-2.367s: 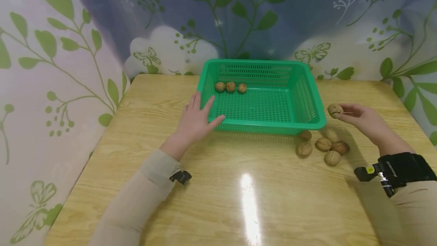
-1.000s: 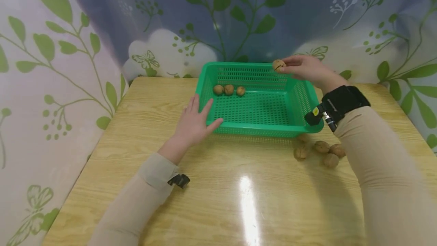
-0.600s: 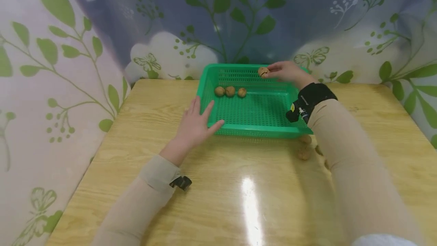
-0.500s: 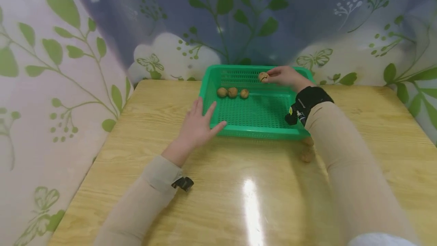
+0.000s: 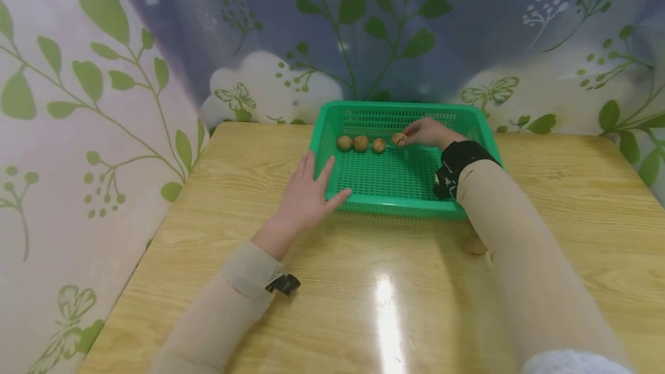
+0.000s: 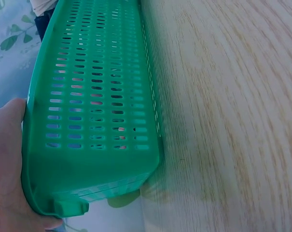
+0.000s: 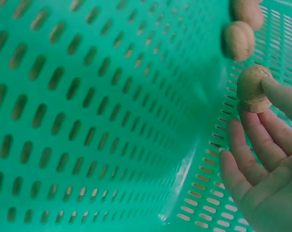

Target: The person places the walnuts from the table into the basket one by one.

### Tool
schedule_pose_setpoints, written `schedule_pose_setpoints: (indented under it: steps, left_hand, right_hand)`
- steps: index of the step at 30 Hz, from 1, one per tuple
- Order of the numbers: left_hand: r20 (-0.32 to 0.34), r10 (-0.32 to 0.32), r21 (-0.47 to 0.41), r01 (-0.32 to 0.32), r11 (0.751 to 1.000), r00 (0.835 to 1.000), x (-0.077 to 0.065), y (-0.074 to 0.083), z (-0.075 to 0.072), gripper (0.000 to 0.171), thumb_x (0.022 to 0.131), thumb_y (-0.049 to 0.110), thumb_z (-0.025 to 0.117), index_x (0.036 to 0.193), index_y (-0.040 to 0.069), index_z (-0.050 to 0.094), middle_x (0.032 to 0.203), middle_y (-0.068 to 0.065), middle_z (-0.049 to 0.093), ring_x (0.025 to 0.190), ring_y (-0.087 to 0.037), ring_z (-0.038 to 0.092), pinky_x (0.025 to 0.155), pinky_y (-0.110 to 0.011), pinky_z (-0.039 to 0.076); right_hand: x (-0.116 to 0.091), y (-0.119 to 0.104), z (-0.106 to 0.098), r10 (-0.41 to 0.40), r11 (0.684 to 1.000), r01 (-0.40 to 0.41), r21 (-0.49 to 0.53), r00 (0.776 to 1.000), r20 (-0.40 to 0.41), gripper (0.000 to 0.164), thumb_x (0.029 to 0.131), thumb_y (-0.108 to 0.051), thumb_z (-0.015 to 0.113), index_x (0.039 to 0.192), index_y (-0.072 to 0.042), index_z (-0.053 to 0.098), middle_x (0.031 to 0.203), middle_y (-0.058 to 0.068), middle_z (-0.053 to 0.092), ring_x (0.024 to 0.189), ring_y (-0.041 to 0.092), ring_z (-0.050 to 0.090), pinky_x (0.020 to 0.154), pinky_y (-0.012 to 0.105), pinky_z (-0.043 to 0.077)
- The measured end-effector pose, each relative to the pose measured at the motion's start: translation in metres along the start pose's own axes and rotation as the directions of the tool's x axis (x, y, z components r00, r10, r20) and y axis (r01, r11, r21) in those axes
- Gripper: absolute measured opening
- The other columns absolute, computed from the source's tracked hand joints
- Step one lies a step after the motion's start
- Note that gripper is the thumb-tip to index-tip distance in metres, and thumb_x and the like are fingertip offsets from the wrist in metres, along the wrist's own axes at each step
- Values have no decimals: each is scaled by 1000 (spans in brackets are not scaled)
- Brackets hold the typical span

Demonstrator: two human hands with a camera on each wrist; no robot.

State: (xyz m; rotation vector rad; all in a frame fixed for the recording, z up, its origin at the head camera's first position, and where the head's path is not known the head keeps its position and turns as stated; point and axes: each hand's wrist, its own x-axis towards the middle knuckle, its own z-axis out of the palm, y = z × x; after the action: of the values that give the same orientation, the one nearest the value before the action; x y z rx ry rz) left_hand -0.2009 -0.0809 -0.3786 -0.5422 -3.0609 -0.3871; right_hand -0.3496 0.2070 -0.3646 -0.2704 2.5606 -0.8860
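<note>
A green plastic basket with slotted walls stands on the wooden table. Inside, along its back wall, three walnuts sit in a row at the left. My right hand reaches into the basket and pinches a cracked walnut between thumb and fingertips, just right of that row. My left hand rests at the basket's left front corner with fingers spread; in the left wrist view part of this hand touches the rim.
Another walnut lies on the table in front of the basket, partly behind my right sleeve, which covers the area beside it. A leaf-patterned wall covering rises behind and to the left of the table.
My right hand has carried the walnut from right of the basket over its rim and down beside the row inside. My right arm now hides most table walnuts. The left hand stays put.
</note>
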Motion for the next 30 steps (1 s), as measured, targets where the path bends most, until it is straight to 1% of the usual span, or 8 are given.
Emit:
schedule_pose_setpoints:
  steps: [6,9,12,16,21,27,29,30]
  left_hand:
    - [-3,8,-4,-8,1000,1000,-1,2,3,80,90,66,32,151,16,14,151,-28,1,140,-37,0,109,-50,18]
    - [-12,13,-10,-13,1000,1000,0,1,5,81,90,66,32,151,16,15,151,-28,1,139,-38,1,108,-51,19]
    - [-22,11,-6,-12,1000,1000,0,0,4,81,90,67,31,151,15,16,151,-28,1,139,-38,1,108,-51,19]
    - [-18,4,-9,-4,1000,1000,1,0,2,82,90,68,30,151,15,16,151,-28,0,139,-37,-1,109,-51,18]
    - [-16,11,-14,-12,1000,1000,2,0,2,82,89,68,29,151,15,16,151,-28,0,140,-37,-1,109,-51,17]
    - [-14,-1,-10,1,1000,1000,1,0,0,82,90,68,31,151,16,15,151,-27,0,140,-37,0,109,-50,18]
    - [-10,-1,-4,1,1000,1000,1,0,0,82,90,68,30,151,16,14,151,-27,0,140,-37,-1,109,-50,17]
    - [-11,0,-1,0,1000,1000,1,0,0,82,90,68,29,151,16,14,151,-27,0,140,-37,-1,109,-50,17]
  right_hand:
    - [-5,-3,0,-10,1000,10,-5,1000,14,52,95,-19,55,139,3,39,139,25,38,128,40,33,100,50,33]
    - [-12,-6,-10,-34,999,34,8,999,0,52,97,-21,51,141,1,36,142,23,36,129,39,32,101,49,33]
    - [-26,-10,-27,-59,997,59,48,998,-2,55,97,-29,50,143,-2,35,143,21,36,130,37,31,102,48,31]
    - [-57,-12,-48,-74,994,73,77,997,7,61,96,-37,50,145,-5,32,144,19,35,131,36,31,104,49,28]
    - [-101,1,-63,-86,994,87,62,996,-22,69,92,-48,51,145,-8,32,144,18,36,132,36,30,103,52,27]
    - [-146,29,-57,-76,989,85,119,994,-78,68,93,-47,50,145,-8,33,143,18,38,133,37,28,103,55,24]
    - [-161,42,-53,-64,983,80,163,992,-106,66,94,-46,49,145,-7,31,143,18,38,131,34,31,104,54,25]
    - [-167,49,-51,-57,982,78,172,991,-120,66,94,-45,48,145,-7,30,143,18,38,130,29,35,103,53,26]
